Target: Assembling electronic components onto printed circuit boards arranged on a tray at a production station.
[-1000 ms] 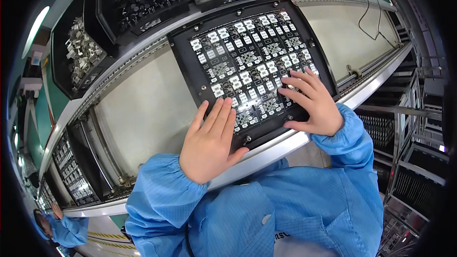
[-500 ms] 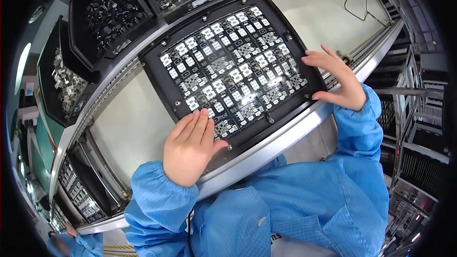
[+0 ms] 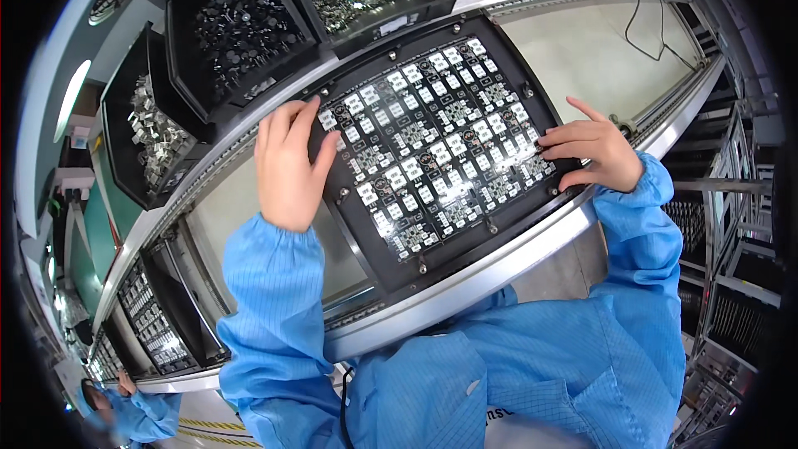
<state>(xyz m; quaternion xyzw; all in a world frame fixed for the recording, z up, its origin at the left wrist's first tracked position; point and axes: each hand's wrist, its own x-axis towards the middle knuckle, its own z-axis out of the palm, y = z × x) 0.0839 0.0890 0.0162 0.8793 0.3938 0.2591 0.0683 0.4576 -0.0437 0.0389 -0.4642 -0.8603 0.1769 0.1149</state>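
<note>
1. since 0.5 s ago: l hand (image 3: 287,166) went from black tray's (image 3: 465,241) near-l to far-l corner.
2. l hand: thumb wide of fingers, tips at corner.
3. r hand (image 3: 600,154): fingers spread, tips at r edge.
4. tray w/ circuit boards (image 3: 440,141) btwn hands.
5. parts bins (image 3: 291,73) beyond l hand.

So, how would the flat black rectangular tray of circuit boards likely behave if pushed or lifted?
The flat black rectangular tray would probably slide rather than roll, being broad and thin. It looks fairly stiff, judging by its solid border. The dark circuit boards with white patches may be fragile: a jolt could disturb their many small parts.
</note>
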